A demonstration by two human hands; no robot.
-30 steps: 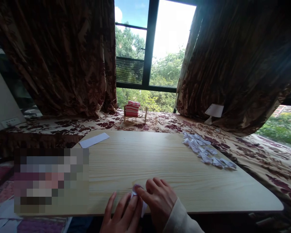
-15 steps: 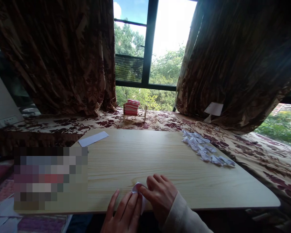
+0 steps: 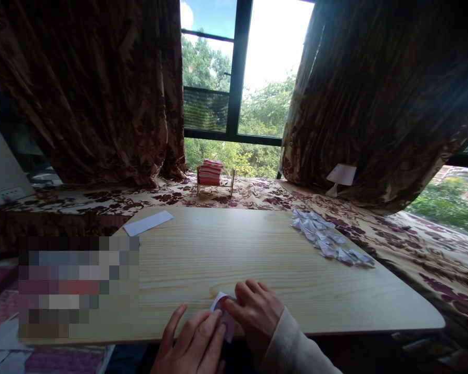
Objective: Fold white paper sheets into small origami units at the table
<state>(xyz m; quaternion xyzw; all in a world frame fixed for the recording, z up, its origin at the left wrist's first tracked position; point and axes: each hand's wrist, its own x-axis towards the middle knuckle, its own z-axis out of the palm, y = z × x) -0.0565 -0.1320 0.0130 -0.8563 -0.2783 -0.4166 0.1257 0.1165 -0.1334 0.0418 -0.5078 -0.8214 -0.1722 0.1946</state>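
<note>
A small white folded piece of paper [image 3: 218, 299] lies at the front edge of the wooden table, partly covered by both hands. My left hand [image 3: 195, 337] rests on it from the left, with fingers stretched out and somewhat apart, the fingertips touching the paper. From the right, my right hand [image 3: 259, 311] has its fingers curled, and its thumb side presses on the paper. The part of the paper under the fingers is hidden. Several folded white paper pieces [image 3: 323, 234] lie in a cluster at the table's right side.
A flat white paper strip [image 3: 148, 223] lies at the far left of the table [image 3: 203, 249]. A blurred-out patch [image 3: 78, 285] covers the left side. Behind the table, a small rack with striped cloths [image 3: 210, 172] and a small lamp [image 3: 341, 175] stand on the patterned sill cover [image 3: 253, 195].
My left hand has shifted slightly left and its fingers have drawn back, so more of the paper shows. The right hand stays nearly in place. The whole view has shifted slightly.
</note>
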